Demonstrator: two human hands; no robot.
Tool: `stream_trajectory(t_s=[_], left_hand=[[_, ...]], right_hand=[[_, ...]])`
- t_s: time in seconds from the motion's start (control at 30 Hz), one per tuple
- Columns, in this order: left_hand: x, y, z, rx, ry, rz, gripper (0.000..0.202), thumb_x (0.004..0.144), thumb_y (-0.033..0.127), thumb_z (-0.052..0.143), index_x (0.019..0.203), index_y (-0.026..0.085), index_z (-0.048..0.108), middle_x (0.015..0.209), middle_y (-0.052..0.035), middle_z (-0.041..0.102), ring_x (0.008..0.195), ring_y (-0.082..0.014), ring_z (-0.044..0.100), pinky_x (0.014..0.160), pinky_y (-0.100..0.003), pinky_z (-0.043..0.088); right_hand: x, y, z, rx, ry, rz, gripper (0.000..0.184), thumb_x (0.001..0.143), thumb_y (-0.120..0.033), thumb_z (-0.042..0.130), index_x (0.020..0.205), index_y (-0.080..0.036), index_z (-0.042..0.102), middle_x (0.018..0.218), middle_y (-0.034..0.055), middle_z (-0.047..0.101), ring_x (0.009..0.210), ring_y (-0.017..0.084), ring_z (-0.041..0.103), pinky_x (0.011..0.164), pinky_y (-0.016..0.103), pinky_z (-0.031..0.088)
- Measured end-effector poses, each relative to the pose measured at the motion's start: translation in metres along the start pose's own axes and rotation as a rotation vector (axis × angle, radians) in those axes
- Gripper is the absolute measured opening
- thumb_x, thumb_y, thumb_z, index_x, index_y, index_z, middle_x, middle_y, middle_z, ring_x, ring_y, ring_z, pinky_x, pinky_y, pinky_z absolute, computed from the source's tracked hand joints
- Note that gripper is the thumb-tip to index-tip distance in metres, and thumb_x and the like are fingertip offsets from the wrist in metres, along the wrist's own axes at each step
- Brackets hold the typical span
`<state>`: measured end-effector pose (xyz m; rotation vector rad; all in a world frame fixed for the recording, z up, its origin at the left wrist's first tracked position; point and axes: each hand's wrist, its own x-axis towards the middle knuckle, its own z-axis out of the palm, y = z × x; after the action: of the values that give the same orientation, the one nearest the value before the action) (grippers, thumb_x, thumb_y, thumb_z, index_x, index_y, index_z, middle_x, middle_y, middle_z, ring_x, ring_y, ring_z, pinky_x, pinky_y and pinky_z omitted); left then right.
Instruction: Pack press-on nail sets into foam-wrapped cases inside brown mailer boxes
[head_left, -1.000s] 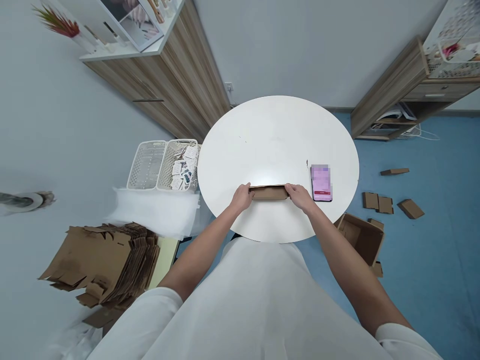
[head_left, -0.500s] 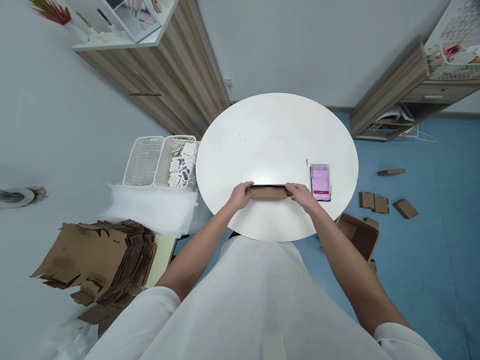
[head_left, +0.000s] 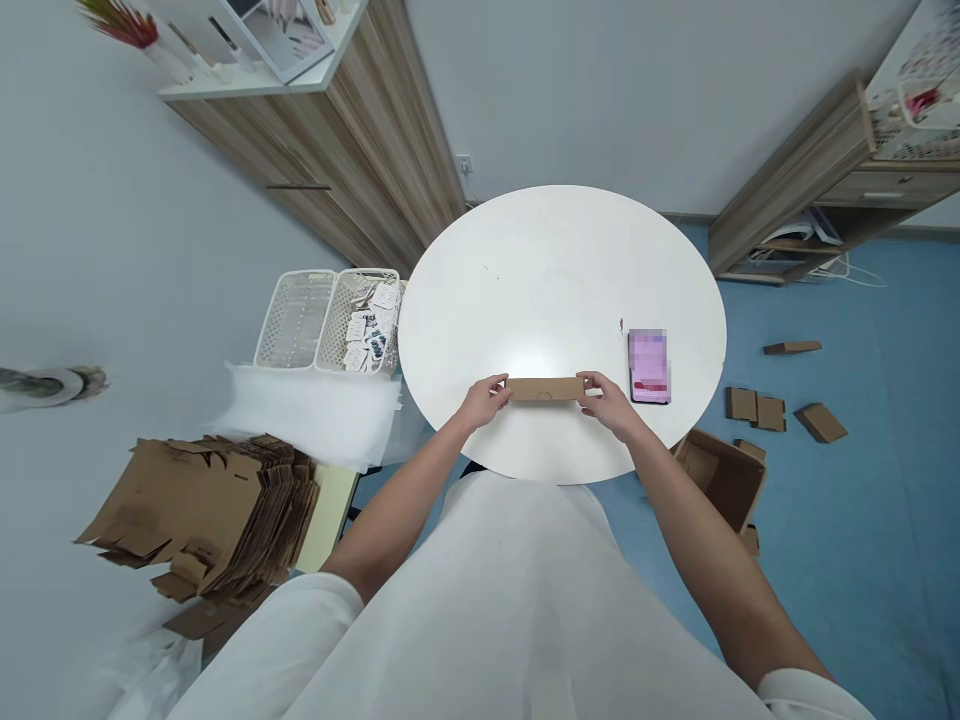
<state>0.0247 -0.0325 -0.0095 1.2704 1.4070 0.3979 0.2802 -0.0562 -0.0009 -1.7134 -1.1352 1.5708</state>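
A small brown cardboard box (head_left: 545, 390) lies near the front of the white oval table (head_left: 555, 280), its long side facing me. At its left end, my left hand (head_left: 485, 402) grips the corner between thumb and fingers. The right end is pinched in the same way by my right hand (head_left: 604, 403). The top of the box looks shut, with a small half-round notch mark on the near edge. Right of my right hand lies a phone (head_left: 649, 366) with a pink-purple screen.
Two white baskets stand left of the table; the nearer basket (head_left: 356, 340) holds cards. Flattened cardboard sheets (head_left: 195, 510) are stacked at lower left beside white wrapping sheets (head_left: 315, 415). On the blue floor at right are an open carton (head_left: 724, 480) and several small boxes (head_left: 821, 422).
The box's dark open gap at the back is gone, and its lid now lies flat over the top. Both hands stay at its ends. The view has shifted slightly.
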Motion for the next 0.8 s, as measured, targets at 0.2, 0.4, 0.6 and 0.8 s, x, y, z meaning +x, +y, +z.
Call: stream_trajectory(t_s=[0.2,0.4,0.6,0.8], left_hand=[[-0.011,-0.003,-0.001,0.09,0.042,0.01,0.036,0.075,0.036,0.053,0.108,0.023,0.051,0.093,-0.0025,0.054,0.066,-0.0093,0.056,0.061,-0.023,0.044],[-0.021,-0.026,0.006,0.256,0.126,-0.062,0.028,0.075,0.041,0.051,0.094,0.02,0.048,0.086,-0.002,0.056,0.064,-0.0106,0.054,0.061,-0.025,0.042],[-0.026,-0.039,0.006,0.423,0.06,-0.103,0.035,0.074,0.036,0.053,0.104,0.02,0.043,0.085,-0.0033,0.058,0.077,-0.0162,0.057,0.064,-0.026,0.041],[-0.02,-0.04,0.0,0.381,0.056,-0.047,0.047,0.075,0.044,0.049,0.113,0.017,0.042,0.1,-0.0089,0.056,0.073,-0.0155,0.057,0.069,-0.028,0.041]], right_hand=[[-0.013,0.007,0.008,-0.135,0.034,-0.046,0.036,0.063,-0.029,0.056,0.098,-0.024,0.052,0.107,0.0035,0.053,0.064,0.011,0.054,0.057,0.026,0.042],[-0.026,0.038,0.039,-0.134,0.045,-0.009,0.027,0.063,-0.036,0.057,0.087,-0.023,0.052,0.105,0.0036,0.053,0.075,0.015,0.059,0.064,0.029,0.045],[-0.034,0.065,0.067,-0.029,0.164,0.036,0.04,0.064,-0.034,0.057,0.101,-0.024,0.048,0.105,0.0046,0.055,0.09,0.017,0.058,0.077,0.03,0.044],[-0.049,0.063,0.064,-0.06,0.347,0.153,0.054,0.067,-0.046,0.052,0.117,-0.025,0.042,0.106,0.0054,0.055,0.072,0.014,0.057,0.071,0.033,0.045]])
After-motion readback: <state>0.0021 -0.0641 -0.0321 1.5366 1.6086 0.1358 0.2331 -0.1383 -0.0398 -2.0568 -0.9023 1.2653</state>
